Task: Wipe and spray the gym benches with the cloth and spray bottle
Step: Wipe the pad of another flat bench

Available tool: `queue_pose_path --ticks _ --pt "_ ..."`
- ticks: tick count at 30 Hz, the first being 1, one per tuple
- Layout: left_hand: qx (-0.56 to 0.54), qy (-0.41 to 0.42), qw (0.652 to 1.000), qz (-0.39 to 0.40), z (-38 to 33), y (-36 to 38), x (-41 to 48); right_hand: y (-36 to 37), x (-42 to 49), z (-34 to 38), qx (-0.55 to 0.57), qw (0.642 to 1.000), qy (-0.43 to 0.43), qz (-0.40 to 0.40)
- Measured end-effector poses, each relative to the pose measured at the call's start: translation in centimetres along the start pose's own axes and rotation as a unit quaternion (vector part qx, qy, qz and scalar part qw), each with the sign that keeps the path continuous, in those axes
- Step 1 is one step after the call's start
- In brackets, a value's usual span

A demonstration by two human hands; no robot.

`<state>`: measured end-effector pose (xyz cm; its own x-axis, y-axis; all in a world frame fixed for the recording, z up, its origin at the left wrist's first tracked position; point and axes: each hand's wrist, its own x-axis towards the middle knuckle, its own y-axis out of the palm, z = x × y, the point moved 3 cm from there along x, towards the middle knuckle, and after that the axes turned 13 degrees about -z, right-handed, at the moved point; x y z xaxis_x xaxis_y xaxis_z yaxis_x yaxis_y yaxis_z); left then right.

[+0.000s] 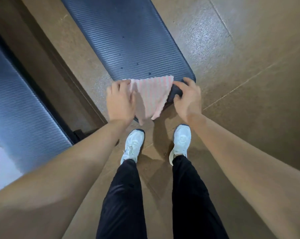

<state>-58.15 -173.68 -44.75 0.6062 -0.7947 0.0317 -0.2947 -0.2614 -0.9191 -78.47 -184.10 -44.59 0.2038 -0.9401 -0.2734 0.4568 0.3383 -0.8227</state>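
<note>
We stand at the near end of the long dark ribbed gym bench worktop [128, 40]. The pink and white striped cloth [151, 95] lies on that near end, and one corner hangs down over the near edge. Our left grip [120, 100] is released, with its fingers lying on the cloth's left edge. Our right grip [187, 97] sits on the near right corner of the worktop, just beside the cloth, with bent fingers. We cannot tell if it grasps the corner or only rests there. We see no spray bottle. We think the wipe is about to start. The cloth could slide off the near edge and drop on the brown floor [249, 66], because a lot of it hangs over and only one side is pressed down. It could also bunch up if we push from that one side. Then the small dark specks [137, 64] farther up the worktop would get missed.
</note>
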Motion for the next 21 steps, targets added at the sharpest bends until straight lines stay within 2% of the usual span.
queue_pose_path --ticks 1,3,4,6,10,15,21 --pt "0.019 0.082 0.996 0.027 -0.7 0.6 -0.8 -0.5 0.2 -0.5 -0.012 0.999 -0.021 -0.027" --pt "0.058 0.231 0.965 0.112 -1.4 2.2 -1.7 -1.6 1.2 -1.8 -0.018 0.997 -0.03 -0.064" --pt "0.077 0.283 0.945 0.148 -1.4 3.1 -1.8 -2.1 1.9 -2.5 -0.017 0.998 -0.017 -0.065" --pt "0.103 0.332 0.918 0.19 -1.0 4.4 -1.4 -2.8 3.4 -3.5 -0.009 0.999 0.002 -0.041" --pt "0.138 0.365 0.901 0.187 -0.6 6.2 -0.9 -1.1 6.2 -5.3 0.047 0.997 0.043 0.049" --pt "0.152 0.313 0.924 0.158 -2.4 7.7 -1.5 -1.9 7.2 -6.9 0.175 0.972 0.13 0.092" --pt "0.13 0.282 0.941 0.136 -5.5 8.9 -0.4 -2.9 8.0 -7.8 0.243 0.946 0.149 0.155"
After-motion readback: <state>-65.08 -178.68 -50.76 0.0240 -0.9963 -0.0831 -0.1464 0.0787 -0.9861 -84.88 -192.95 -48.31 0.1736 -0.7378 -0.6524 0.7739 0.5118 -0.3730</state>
